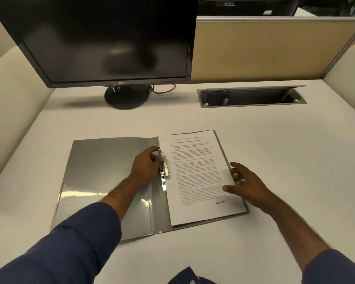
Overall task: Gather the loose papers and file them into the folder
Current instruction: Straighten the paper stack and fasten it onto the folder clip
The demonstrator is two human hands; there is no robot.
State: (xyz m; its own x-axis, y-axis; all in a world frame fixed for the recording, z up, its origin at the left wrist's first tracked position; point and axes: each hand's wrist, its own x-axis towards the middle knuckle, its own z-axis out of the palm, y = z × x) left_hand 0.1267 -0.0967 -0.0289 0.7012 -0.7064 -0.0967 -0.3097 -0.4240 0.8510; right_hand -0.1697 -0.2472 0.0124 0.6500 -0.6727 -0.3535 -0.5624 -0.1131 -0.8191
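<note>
My grey folder (pixel 103 181) lies open flat on the white desk (pixel 275 160), its left cover glossy and bare, its right half carrying the stack of printed papers (pixel 199 177). The sheets sit squared on that right half, their left edge against the spine and their top edge reaching just past the folder's upper rim. My left hand (pixel 147 167) rests over the spine, fingers curled around the raised lever of the metal spring clip (pixel 164 171), thumb and forefinger pinching its top end; the clip's plate touches the left margin of the top sheet. My right hand (pixel 246 183) is loose and spread, fingers apart, holding nothing: the thumb tip lies on the lower right part of the page, and the other fingertips touch the right edge of the stack. Both forearms come in from the bottom of the view in dark blue sleeves. Farther back on the desk stands a black monitor (pixel 111 42) with its screen off, on a round base, and to its right an open cable hatch (pixel 252 97) is set into the desktop before a tan partition (pixel 264 50).
</note>
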